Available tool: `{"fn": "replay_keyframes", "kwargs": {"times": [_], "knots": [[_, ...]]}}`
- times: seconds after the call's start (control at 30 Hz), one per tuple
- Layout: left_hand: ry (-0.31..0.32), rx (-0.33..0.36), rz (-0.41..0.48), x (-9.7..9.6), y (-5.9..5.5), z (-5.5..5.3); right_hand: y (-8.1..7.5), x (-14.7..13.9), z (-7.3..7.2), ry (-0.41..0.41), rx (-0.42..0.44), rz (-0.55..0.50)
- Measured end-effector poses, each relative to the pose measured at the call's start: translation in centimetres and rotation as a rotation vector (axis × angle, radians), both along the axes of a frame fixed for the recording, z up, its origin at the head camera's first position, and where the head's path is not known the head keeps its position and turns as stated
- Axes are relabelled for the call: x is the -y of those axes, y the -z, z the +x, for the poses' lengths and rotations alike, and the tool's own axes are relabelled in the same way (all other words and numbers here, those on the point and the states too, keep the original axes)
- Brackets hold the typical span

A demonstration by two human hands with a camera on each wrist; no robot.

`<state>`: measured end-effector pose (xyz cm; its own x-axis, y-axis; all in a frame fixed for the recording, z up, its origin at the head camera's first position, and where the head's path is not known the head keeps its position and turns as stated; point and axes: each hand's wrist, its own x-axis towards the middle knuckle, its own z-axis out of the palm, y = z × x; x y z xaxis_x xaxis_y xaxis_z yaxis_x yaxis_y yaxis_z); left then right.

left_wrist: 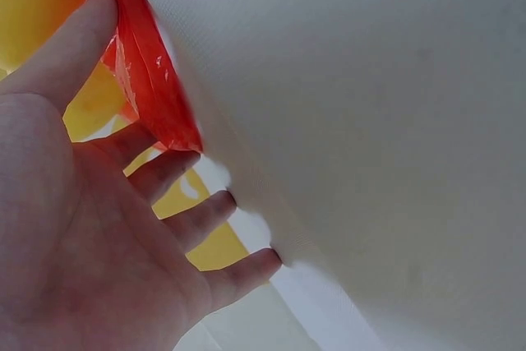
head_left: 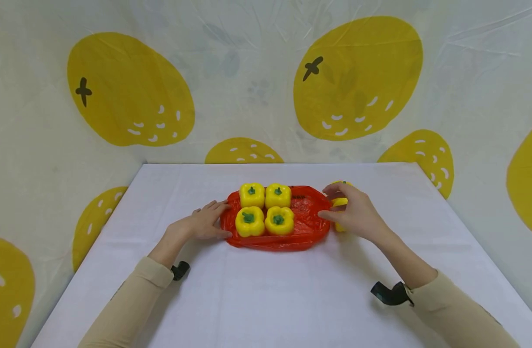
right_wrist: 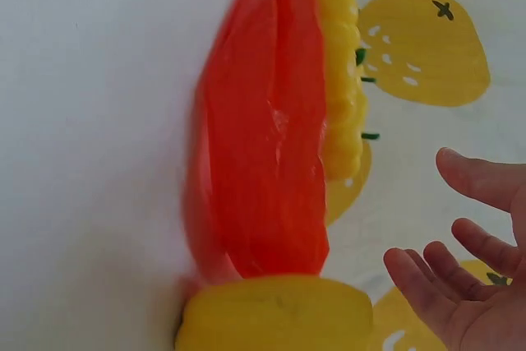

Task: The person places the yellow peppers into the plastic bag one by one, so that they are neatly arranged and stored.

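Note:
A red plastic bag [head_left: 310,220] lies spread with its rim raised, and several yellow bell peppers [head_left: 279,222] with green stems sit in its left part. At the bag's left edge is my left hand [head_left: 202,223]; in the left wrist view its thumb touches the red plastic and its fingers are spread. Past the bag's right end, my right hand [head_left: 357,215] hovers with loosely bent fingers over more yellow peppers [head_left: 340,227], partly hiding them. The right wrist view shows this hand [right_wrist: 481,297] apart from the nearest pepper [right_wrist: 275,318], with nothing in its grasp.
A white-covered table [head_left: 266,299] carries everything. Behind and beside it hangs a pale cloth [head_left: 244,96] printed with large yellow fruit. A black fitting [head_left: 390,293] sticks out at the right sleeve, and a similar one [head_left: 181,270] at the left.

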<state>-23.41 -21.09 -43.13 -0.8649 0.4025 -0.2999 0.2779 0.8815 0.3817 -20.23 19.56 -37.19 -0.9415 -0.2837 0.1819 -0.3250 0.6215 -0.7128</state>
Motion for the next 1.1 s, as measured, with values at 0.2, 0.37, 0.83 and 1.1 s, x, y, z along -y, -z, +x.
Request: {"fn": "replay_keyframes", "kwargs": {"times": [0.2,0.37,0.83,1.1], "knots": [[-0.001,0.010,0.006,0.0,0.0,0.0,-0.9,-2.0,0.4,0.026,0.013,-0.032],[-0.001,0.006,0.007,0.0,0.1,-0.1,-1.2,-3.5,0.6,0.054,0.004,-0.019],[-0.003,0.011,-0.001,-0.1,0.0,0.0,0.6,-7.1,-0.4,0.067,0.147,0.012],[-0.004,0.005,-0.006,0.0,0.3,-0.1,1.8,-7.6,-0.6,0.031,0.225,0.015]]}}
